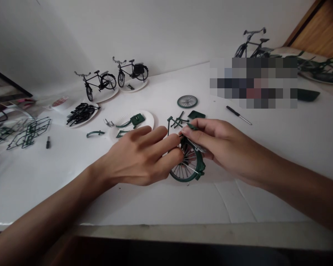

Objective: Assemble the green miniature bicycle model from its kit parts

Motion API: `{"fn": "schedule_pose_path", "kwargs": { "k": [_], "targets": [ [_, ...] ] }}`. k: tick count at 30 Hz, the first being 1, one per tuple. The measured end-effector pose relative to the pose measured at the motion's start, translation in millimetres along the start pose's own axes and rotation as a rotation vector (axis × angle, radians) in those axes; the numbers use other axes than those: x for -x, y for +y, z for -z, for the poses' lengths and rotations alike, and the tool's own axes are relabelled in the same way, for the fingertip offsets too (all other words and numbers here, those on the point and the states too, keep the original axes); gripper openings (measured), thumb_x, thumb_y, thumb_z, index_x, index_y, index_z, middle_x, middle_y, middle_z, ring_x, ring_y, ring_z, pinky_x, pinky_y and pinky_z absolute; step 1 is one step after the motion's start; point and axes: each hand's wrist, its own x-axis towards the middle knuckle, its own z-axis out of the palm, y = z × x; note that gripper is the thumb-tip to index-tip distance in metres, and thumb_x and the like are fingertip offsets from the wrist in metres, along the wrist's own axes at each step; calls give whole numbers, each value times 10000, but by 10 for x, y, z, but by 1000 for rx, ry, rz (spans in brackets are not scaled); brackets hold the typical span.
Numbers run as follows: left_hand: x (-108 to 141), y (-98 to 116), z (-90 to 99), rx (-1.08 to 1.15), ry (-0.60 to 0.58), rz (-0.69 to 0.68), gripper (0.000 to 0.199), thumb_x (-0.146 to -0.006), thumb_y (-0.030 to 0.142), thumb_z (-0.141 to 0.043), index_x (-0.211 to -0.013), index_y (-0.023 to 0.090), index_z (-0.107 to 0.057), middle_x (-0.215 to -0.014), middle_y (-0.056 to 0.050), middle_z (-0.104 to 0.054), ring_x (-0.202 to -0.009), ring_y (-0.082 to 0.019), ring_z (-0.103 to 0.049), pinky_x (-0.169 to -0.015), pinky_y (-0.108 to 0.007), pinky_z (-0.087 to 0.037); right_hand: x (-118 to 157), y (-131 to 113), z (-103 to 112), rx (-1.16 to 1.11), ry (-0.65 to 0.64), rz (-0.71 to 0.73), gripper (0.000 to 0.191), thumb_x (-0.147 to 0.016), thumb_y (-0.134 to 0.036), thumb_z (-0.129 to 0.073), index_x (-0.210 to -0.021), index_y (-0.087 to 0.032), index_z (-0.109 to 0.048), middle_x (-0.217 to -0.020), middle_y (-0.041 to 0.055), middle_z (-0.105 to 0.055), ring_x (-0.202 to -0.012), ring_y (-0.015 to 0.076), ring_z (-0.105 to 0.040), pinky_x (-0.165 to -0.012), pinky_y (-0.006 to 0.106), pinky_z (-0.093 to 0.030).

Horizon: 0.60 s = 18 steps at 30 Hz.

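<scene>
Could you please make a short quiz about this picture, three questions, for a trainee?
1. True or false: the left hand and the right hand are both at the small green bicycle assembly with silver spokes.

2. Where is the long, black-handled, silver-shafted screwdriver?
A) in the left hand
B) on the white tabletop
C) in the right hand

3. Fill in "flat" or "upright": the loose, round, thin-spoked wheel rests ____.

Key: 1 true; 2 B; 3 flat.

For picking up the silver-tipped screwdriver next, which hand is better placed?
Probably the right hand: the screwdriver lies just beyond it, while the left hand is farther, on the left of the green wheel. Both look occupied.
</scene>
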Motion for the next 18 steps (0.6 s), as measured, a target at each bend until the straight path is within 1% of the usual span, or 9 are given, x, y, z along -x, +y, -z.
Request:
{"fn": "schedule_pose_path", "kwargs": {
  "k": [2, 5, 9, 12, 14, 16, 18],
  "targets": [
    [-6, 10, 26, -23, -19, -5, 109, -865, 110, -541, -821, 183, -474, -761, -14, -570, -627, -159, -451, -498, -312, -299, -6, 2, 6, 25, -1, 0, 120, -876, -316, -660, -848, -200, -650, -815, -14, -620, -765, 109, -622, -606, 165, -515],
    [-15, 17, 46, -36, -82, -4, 110, -887, 127, -553, -830, 181, -476, -755, -7, -556, -617, -152, -438, -494, -310, -307, -17, 26, 13, 19, 13, 17, 133, -881, -321, -661, -841, -195, -643, -802, -21, -610, -731, 93, -611, -591, 151, -511],
    [3, 8, 3, -52, -115, 34, 131, -906, 138, -534, -804, 183, -464, -738, -2, -531, -600, -149, -423, -490, -312, -310, -25, 29, 13, -43, -4, 1, 191, -912, -369, -626, -867, -184, -640, -850, -4, -607, -786, 113, -611, -708, 226, -565],
    [34, -10, -58, -29, -92, 111, 128, -933, 197, -517, -815, 176, -471, -730, -5, -520, -606, -151, -436, -493, -310, -323, -12, -16, -2, -119, -39, 10, 184, -924, -361, -618, -896, -181, -641, -919, 14, -628, -866, 138, -620, -796, 281, -570],
    [51, -18, -93, 26, -63, 181, 132, -950, 221, -488, -830, 168, -479, -737, -7, -526, -611, -145, -451, -496, -302, -335, 7, -44, -16, -141, -61, 25, 161, -920, -346, -628, -927, -186, -647, -956, 18, -645, -911, 153, -633, -855, 312, -559],
    [60, -19, -114, 79, -33, 250, 138, -956, 209, -454, -829, 164, -480, -751, -6, -537, -607, -131, -458, -495, -290, -338, 25, -54, -26, -121, -49, 43, 155, -907, -350, -648, -955, -204, -657, -985, 14, -662, -960, 168, -642, -899, 327, -539],
    [61, -10, -122, 82, 2, 296, 151, -954, 205, -442, -811, 168, -472, -742, 1, -531, -593, -120, -448, -486, -282, -324, 38, -45, -29, -58, -20, 55, 160, -893, -359, -667, -988, -231, -674, -1006, 4, -680, -983, 173, -645, -899, 313, -524]
  ]
}}
